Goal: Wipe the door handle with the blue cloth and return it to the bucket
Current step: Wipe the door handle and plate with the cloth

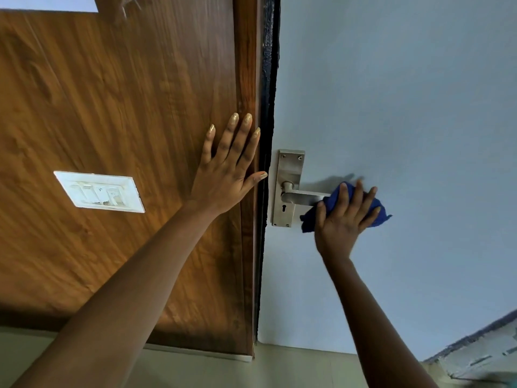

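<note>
Both hands are up on the doorway, arms reaching from below. Her left hand [228, 166] lies flat and wide open on the brown wood panel [112, 93], fingers spread, thumb stretched toward the dark gap at the door's edge. It holds nothing; I would say it is there to brace her and steady the frame side while the other hand works. Just left of that forearm, a white switch plate [99, 191] sits in the wood, well clear of the palm.

Her right hand [345, 217] is closed around the blue cloth [375, 212], which is bunched over the free end of the handle [305, 198]. The fingers curl over the top and the thumb comes from below, so the cloth wraps the lever rather than merely touching it. That grip looks meant to rub all round the bar in one pass. A corner of cloth hangs loose beneath the lever, beside the thumb.

Nearer the hinge of the lever, bare steel shows up to the backplate [288, 189], with its keyhole under the bar. That stretch looks not yet covered by the cloth, so the wiping seems midway at best.

Behind it all is the pale door [405, 93], carrying the hand's shadow. No bucket can be seen from here.
</note>
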